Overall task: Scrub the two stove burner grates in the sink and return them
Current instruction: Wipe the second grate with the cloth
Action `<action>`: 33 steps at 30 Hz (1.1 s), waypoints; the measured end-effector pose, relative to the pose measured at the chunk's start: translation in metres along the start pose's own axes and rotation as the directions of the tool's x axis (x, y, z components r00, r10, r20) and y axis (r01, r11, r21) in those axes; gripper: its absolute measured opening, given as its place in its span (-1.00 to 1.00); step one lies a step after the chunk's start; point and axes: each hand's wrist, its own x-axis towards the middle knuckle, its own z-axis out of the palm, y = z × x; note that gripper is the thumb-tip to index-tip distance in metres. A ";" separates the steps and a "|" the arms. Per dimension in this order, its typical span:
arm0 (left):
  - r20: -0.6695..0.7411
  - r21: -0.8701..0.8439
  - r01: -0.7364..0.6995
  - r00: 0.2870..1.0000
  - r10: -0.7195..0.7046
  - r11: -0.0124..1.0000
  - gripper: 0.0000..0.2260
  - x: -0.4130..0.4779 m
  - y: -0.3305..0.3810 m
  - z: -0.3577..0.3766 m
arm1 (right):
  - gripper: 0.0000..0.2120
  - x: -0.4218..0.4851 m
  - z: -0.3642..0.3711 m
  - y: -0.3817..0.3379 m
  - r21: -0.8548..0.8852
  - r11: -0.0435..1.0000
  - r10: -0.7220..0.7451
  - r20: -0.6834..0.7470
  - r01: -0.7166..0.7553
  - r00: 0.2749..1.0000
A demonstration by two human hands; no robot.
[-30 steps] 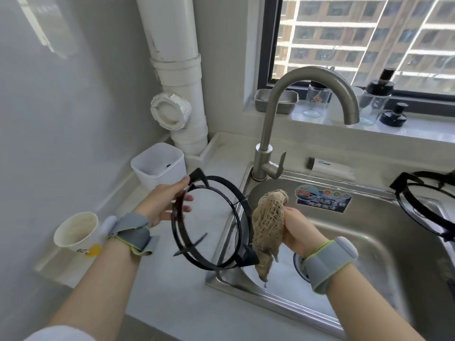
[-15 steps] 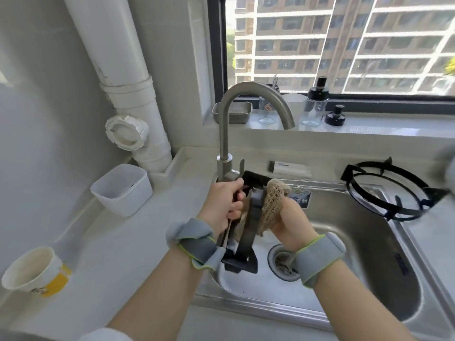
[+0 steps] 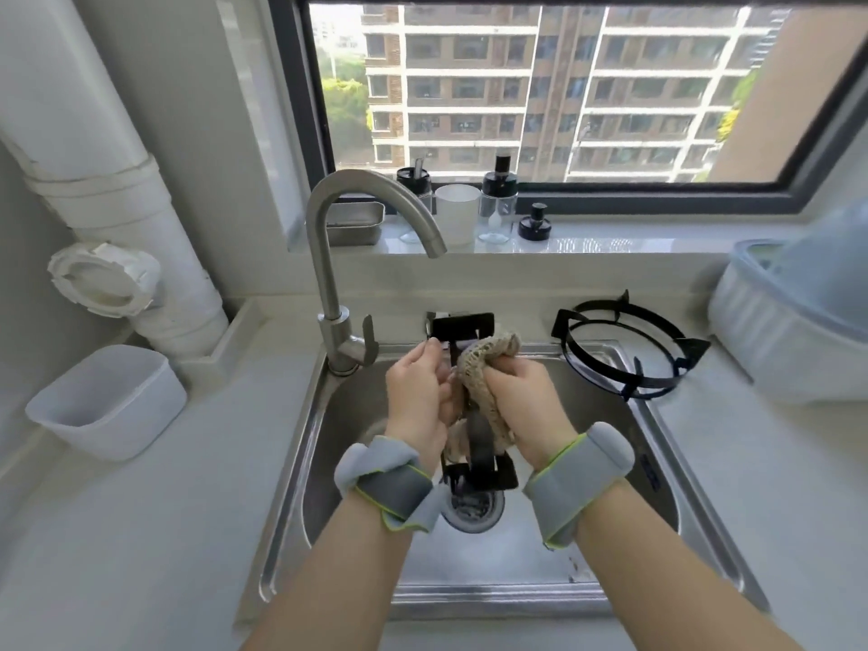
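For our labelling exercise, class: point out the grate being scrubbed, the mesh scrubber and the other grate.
grate being scrubbed point(image 3: 462, 325), head view, upper black foot.
mesh scrubber point(image 3: 488, 357), head view, bunched top fold.
other grate point(image 3: 693, 349), head view, right-side foot.

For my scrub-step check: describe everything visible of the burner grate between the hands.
The grate is black and looks like metal. It is seen edge-on as a narrow upright band with flat tabs at top and bottom, held over the sink above the drain. The left hand grips its left side; the right hand wraps a tan mesh scrubber round its right side.
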 end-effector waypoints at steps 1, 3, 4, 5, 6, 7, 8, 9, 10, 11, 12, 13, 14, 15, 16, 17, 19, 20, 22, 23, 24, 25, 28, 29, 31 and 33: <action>-0.018 -0.062 0.027 0.999 -0.029 0.998 -0.66 0.005 0.001 0.003 | -0.80 -0.004 -0.004 0.003 -0.095 0.994 -0.045 0.030 0.048 0.999; -0.021 -0.118 0.064 0.998 -0.067 0.991 -0.66 0.014 0.005 0.008 | -0.82 -0.011 -0.015 0.011 -0.254 0.959 -0.108 0.095 0.129 0.990; -0.011 -0.134 0.078 0.997 -0.080 0.988 -0.66 0.018 0.007 0.011 | -0.83 -0.013 -0.023 0.016 -0.321 0.932 -0.130 0.132 0.167 0.983; 0.001 -0.155 0.096 0.995 -0.097 0.983 -0.67 0.021 0.009 0.013 | -0.82 -0.013 -0.029 0.020 -0.379 0.903 -0.145 0.166 0.199 0.975; 0.013 -0.182 0.128 0.992 -0.128 0.975 -0.68 0.025 0.011 0.013 | -0.79 -0.014 -0.034 0.024 -0.429 0.875 -0.154 0.194 0.225 0.969; 0.021 -0.210 0.167 0.986 -0.167 0.963 -0.68 0.028 0.012 0.014 | -0.76 -0.014 -0.039 0.027 -0.461 0.853 -0.162 0.213 0.245 0.964; 0.025 -0.233 0.208 0.978 -0.208 0.950 -0.69 0.030 0.012 0.014 | -0.76 -0.014 -0.044 0.030 -0.480 0.837 -0.166 0.233 0.262 0.958; 0.019 -0.250 0.230 0.972 -0.233 0.940 -0.69 0.031 0.012 0.014 | -0.78 -0.011 -0.046 0.034 -0.492 0.824 -0.168 0.262 0.281 0.950; 0.007 -0.258 0.242 0.969 -0.249 0.935 -0.68 0.032 0.011 0.012 | -0.81 -0.010 -0.046 0.036 -0.502 0.815 -0.161 0.284 0.289 0.945; -0.005 -0.260 0.254 0.964 -0.264 0.932 -0.68 0.032 0.008 0.011 | -0.84 -0.011 -0.047 0.039 -0.506 0.815 -0.143 0.297 0.283 0.944; -0.018 -0.253 0.251 0.964 -0.264 0.934 -0.68 0.032 0.007 0.009 | -0.85 -0.009 -0.045 0.040 -0.489 0.826 -0.138 0.308 0.281 0.941; -0.029 -0.243 0.247 0.965 -0.261 0.938 -0.68 0.030 0.004 0.007 | -0.85 -0.008 -0.044 0.042 -0.468 0.842 -0.135 0.300 0.269 0.944; -0.038 -0.232 0.239 0.966 -0.254 0.943 -0.68 0.029 0.003 0.005 | -0.84 -0.006 -0.042 0.042 -0.443 0.859 -0.139 0.279 0.256 0.950; -0.045 -0.221 0.229 0.969 -0.244 0.948 -0.68 0.028 0.004 0.004 | -0.84 -0.005 -0.038 0.043 -0.414 0.880 -0.135 0.248 0.231 0.959; -0.044 -0.210 0.218 0.972 -0.232 0.953 -0.69 0.027 0.005 0.003 | -0.83 -0.004 -0.035 0.042 -0.373 0.906 -0.124 0.216 0.199 0.969; -0.038 -0.198 0.208 0.975 -0.220 0.958 -0.69 0.026 0.007 0.002 | -0.77 -0.003 -0.031 0.041 -0.320 0.935 -0.098 0.190 0.156 0.977; -0.022 -0.163 0.191 0.980 -0.198 0.968 -0.69 0.023 0.009 0.003 | -0.69 -0.002 -0.023 0.035 -0.171 0.981 -0.063 0.161 0.091 0.985; -0.013 -0.123 0.187 0.982 -0.190 0.975 -0.69 0.022 0.009 0.004 | -0.68 0.000 -0.021 0.032 -0.103 0.992 -0.057 0.126 0.070 0.990; 0.015 -0.020 0.179 0.984 -0.179 0.984 -0.70 0.016 0.006 0.009 | -0.72 0.006 -0.020 0.023 0.004 1.000 -0.017 0.034 0.017 0.999; 0.026 0.014 0.170 0.985 -0.170 0.985 -0.71 0.014 0.005 0.011 | -0.74 0.009 -0.019 0.018 0.053 0.999 0.013 0.007 -0.013 1.000; 0.033 0.028 0.160 0.986 -0.161 0.987 -0.71 0.012 0.005 0.012 | -0.74 0.009 -0.017 0.013 0.104 0.994 0.036 -0.003 -0.036 0.999; 0.042 0.039 0.149 0.988 -0.151 0.988 -0.71 0.010 0.005 0.013 | -0.75 0.010 -0.015 0.009 0.148 0.988 0.054 -0.009 -0.052 0.998; 0.079 0.126 0.127 0.987 -0.138 0.984 -0.69 0.003 0.002 0.017 | -0.79 0.015 -0.016 0.000 0.294 0.947 0.151 -0.056 -0.129 0.987; 0.089 0.143 0.116 0.988 -0.129 0.983 -0.69 0.000 0.001 0.018 | -0.82 0.016 -0.017 -0.001 0.354 0.922 0.186 -0.055 -0.155 0.981; 0.096 0.157 0.079 0.991 -0.095 0.984 -0.69 -0.004 -0.002 0.016 | -0.86 0.015 -0.020 0.000 0.402 0.896 0.206 -0.001 -0.188 0.979; 0.072 0.162 0.051 0.995 -0.063 0.985 -0.73 -0.005 0.000 0.009 | -0.82 0.012 -0.027 0.007 0.401 0.879 0.244 0.083 -0.257 0.966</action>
